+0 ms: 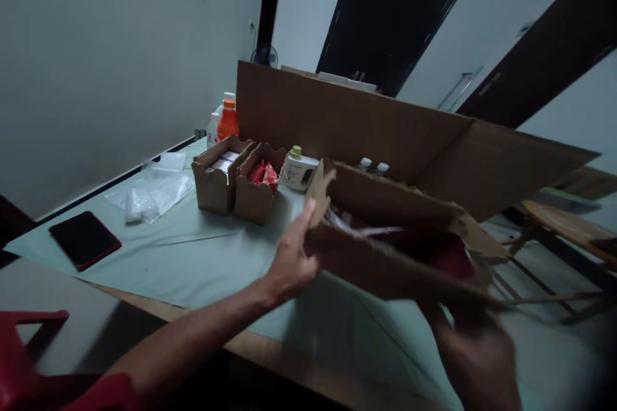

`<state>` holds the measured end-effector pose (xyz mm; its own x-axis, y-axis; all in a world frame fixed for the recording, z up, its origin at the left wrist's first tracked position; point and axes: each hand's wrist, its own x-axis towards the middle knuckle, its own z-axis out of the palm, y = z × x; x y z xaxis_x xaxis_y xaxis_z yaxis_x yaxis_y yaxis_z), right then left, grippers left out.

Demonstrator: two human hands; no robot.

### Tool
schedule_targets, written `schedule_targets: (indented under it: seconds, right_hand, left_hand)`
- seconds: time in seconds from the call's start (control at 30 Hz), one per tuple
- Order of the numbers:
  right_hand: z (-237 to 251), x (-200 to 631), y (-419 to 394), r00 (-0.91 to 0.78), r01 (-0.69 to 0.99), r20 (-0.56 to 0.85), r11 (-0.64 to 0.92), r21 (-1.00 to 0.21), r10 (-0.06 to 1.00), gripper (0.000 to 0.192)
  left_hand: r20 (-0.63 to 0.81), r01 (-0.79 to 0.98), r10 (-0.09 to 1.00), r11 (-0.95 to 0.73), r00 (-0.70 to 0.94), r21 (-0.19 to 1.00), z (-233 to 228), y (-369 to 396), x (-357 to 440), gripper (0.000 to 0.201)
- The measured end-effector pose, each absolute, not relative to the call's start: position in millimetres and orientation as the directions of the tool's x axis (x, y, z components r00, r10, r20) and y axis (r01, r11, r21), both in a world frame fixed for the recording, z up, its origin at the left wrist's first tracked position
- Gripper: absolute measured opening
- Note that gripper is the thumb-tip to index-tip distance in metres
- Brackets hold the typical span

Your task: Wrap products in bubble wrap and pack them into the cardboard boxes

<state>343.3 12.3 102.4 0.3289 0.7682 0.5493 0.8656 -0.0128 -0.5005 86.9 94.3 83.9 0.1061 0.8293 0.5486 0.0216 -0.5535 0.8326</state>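
An open cardboard box [385, 263] is held up over the table between my two hands, tilted down to the right. Inside it lie something dark red [453, 257] and some clear plastic, both blurred. My left hand [294, 257] grips the box's left end, thumb up along the wall. At the lower right corner my right hand [475, 347] supports the box from below, its fingers partly hidden and smeared. Left of the box stand two smaller cardboard boxes: one [214, 192] with white packs, the other [255, 202] with red packets.
A white jug with a green cap [299, 170], an orange bottle [228, 122] and clear bottles stand near a tall cardboard panel [347, 109]. Bubble wrap [159, 192] and a dark tablet [85, 239] lie on the left of the cloth-covered table [207, 263]. A red chair [29, 359] is at lower left.
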Motion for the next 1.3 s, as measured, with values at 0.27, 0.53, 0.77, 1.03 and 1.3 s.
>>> schedule_targets:
  seconds: [0.27, 0.53, 0.77, 1.03, 1.3]
  right_hand:
    - [60.4, 283.8, -14.3, 0.196, 0.688, 0.412, 0.175, -0.705, 0.89, 0.046]
    - [35.1, 292.5, 75.5, 0.217, 0.352, 0.337, 0.249, -0.902, 0.916, 0.049]
    - [20.5, 286.6, 111.8, 0.01, 0.173, 0.325, 0.318, -0.932, 0.946, 0.051]
    - [2.9, 250.8, 164.7, 0.079, 0.224, 0.406, 0.38, -0.897, 0.911, 0.062]
    - [-7.9, 223.7, 180.1, 0.146, 0.327, 0.545, 0.479, -0.814, 0.826, 0.054]
  left_hand:
    - [0.256, 0.142, 0.964, -0.243, -0.077, 0.96, 38.8, 21.2, 18.7, 0.065]
    - [0.445, 0.236, 0.882, -0.404, -0.157, 0.884, 37.8, 56.8, 44.2, 0.072]
    - [0.32, 0.226, 0.931, -0.278, -0.176, 0.934, -13.1, -0.5, 47.3, 0.072]
    - [0.28, 0.184, 0.945, -0.249, -0.166, 0.951, -39.9, -15.5, 50.8, 0.065]
    - [0.268, 0.258, 0.952, -0.224, -0.15, 0.94, -58.2, -16.4, 50.4, 0.064]
